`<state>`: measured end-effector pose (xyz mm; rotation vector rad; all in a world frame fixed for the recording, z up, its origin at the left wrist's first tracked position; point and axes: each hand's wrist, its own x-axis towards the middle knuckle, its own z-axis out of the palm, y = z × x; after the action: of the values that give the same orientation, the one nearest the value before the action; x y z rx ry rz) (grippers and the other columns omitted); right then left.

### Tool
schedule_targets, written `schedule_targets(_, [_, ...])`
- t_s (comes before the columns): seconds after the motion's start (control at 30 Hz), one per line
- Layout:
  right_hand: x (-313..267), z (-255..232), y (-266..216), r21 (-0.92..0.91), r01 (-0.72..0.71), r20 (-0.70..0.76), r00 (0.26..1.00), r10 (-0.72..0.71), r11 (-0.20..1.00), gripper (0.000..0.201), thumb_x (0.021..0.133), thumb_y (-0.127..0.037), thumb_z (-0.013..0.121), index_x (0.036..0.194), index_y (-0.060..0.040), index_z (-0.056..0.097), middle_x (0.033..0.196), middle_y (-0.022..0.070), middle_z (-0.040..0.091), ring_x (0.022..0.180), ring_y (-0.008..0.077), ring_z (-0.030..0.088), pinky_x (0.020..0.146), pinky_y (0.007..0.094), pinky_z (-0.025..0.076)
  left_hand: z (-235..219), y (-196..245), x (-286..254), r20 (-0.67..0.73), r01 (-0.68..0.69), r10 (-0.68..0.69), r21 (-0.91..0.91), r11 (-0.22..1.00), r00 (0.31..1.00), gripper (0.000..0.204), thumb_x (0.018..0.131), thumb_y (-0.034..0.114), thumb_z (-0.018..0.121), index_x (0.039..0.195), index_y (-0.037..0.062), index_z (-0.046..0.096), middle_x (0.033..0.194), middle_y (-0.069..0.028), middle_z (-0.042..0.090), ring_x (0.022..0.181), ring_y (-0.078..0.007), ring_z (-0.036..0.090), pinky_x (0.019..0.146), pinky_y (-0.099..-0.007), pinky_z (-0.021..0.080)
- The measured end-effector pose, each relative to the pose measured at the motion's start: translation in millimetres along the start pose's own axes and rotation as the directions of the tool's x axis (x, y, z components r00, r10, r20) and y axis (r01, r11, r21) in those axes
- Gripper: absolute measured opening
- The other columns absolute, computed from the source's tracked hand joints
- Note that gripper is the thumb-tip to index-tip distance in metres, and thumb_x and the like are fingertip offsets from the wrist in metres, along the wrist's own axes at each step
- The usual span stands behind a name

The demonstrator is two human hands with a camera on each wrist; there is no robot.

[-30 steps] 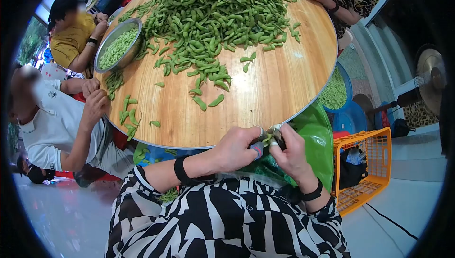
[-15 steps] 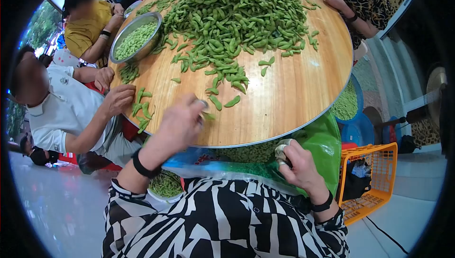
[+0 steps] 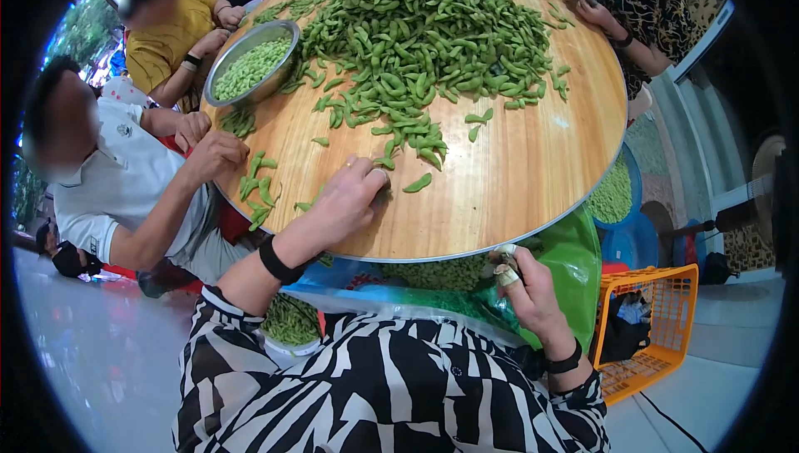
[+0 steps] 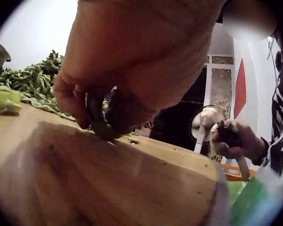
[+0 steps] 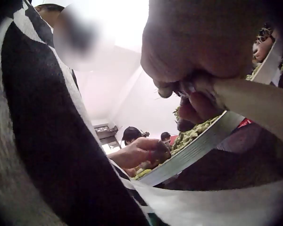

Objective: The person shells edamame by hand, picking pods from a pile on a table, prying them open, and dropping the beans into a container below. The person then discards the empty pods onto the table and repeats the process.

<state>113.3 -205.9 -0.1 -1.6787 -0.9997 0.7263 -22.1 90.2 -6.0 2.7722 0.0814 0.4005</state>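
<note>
My left hand (image 3: 337, 207) reaches over the round wooden table (image 3: 499, 170) to the near edge of the scattered green soybean pods (image 3: 408, 133). In the left wrist view, its thumb and fingers pinch a green pod (image 4: 100, 126) at the tabletop, the pod partly hidden in shadow. One pod (image 3: 418, 183) lies just right of this hand. Past the table's near edge, my right hand (image 3: 534, 291) grips a small dark object (image 3: 511, 264), whose kind I cannot tell. Its thumb and a fingertip carry pale wrappings. The big heap of pods (image 3: 416, 29) covers the far middle.
A metal bowl of shelled beans (image 3: 293, 54) stands at the left. Below the near edge are more beans (image 3: 437, 274), a tub of pods (image 3: 291, 324) and a green bag (image 3: 574, 257). An orange crate (image 3: 687, 320) stands right. Other people sit round the table, including one in a white shirt (image 3: 125, 170).
My hands were together at the table's near edge; the left has moved forward and left onto the table among the pods. The right hand has stayed near the edge, shifting slightly right and down.
</note>
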Motion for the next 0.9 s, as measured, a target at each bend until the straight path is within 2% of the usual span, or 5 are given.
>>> schedule_targets(0.1, [5.3,1.8,-5.3,0.171,-0.090,0.073,0.994,0.078,0.981,0.032,0.090,-0.005,0.045,0.121,0.0025,0.051,0.076,0.0061,0.055,0.059,0.0113,0.049,0.056,0.0250,0.041,-10.0,15.3,-5.7,-0.004,0.134,-0.135,-0.095,0.986,0.991,0.021,0.075,-0.002,0.061,0.096,-0.0024,0.057,0.090,-0.0175,0.056,0.084,-0.0330,0.059,0.073,-0.0409,0.048])
schedule_targets(0.17, [12.1,5.3,-9.3,0.266,-0.139,0.122,0.986,0.110,0.954,0.036,0.092,-0.007,0.042,0.126,0.0021,0.049,0.073,0.0038,0.054,0.057,0.0077,0.046,0.053,0.0226,0.039,-18.6,35.5,2.2,0.195,0.381,-0.342,-0.655,0.653,0.919,0.022,0.081,0.001,0.064,0.103,-0.0018,0.059,0.094,-0.0116,0.063,0.086,-0.0205,0.062,0.076,-0.0310,0.049])
schedule_targets(0.27, [23.6,15.6,-20.7,0.370,-0.136,0.117,0.988,0.099,0.919,0.041,0.097,-0.013,0.037,0.135,-0.0005,0.044,0.072,0.0028,0.053,0.054,0.0067,0.045,0.048,0.0191,0.034,-18.1,65.4,11.2,0.371,0.470,-0.356,-0.846,0.252,0.858,0.025,0.088,0.007,0.065,0.112,0.0015,0.061,0.096,-0.0019,0.064,0.086,-0.0098,0.060,0.075,-0.0264,0.048])
schedule_targets(0.4, [28.6,25.0,-19.9,0.506,-0.161,0.146,0.984,0.100,0.848,0.041,0.098,-0.009,0.033,0.138,-0.0004,0.039,0.068,0.0020,0.052,0.050,0.0063,0.043,0.046,0.0191,0.035,11.6,83.4,20.1,0.206,0.254,-0.309,-0.959,0.123,0.928,0.025,0.086,0.000,0.062,0.111,0.0010,0.056,0.100,-0.0040,0.063,0.092,-0.0103,0.059,0.082,-0.0253,0.047])
schedule_targets(0.9, [23.2,26.8,-17.2,0.621,-0.068,-0.019,0.995,0.102,0.781,0.040,0.099,-0.010,0.037,0.137,0.0011,0.042,0.068,0.0009,0.049,0.049,0.0049,0.041,0.044,0.0178,0.033,34.0,104.6,26.4,0.068,0.142,-0.319,-0.966,0.214,0.945,0.031,0.087,-0.006,0.057,0.117,0.0014,0.048,0.108,-0.0080,0.061,0.103,-0.0153,0.058,0.092,-0.0308,0.046])
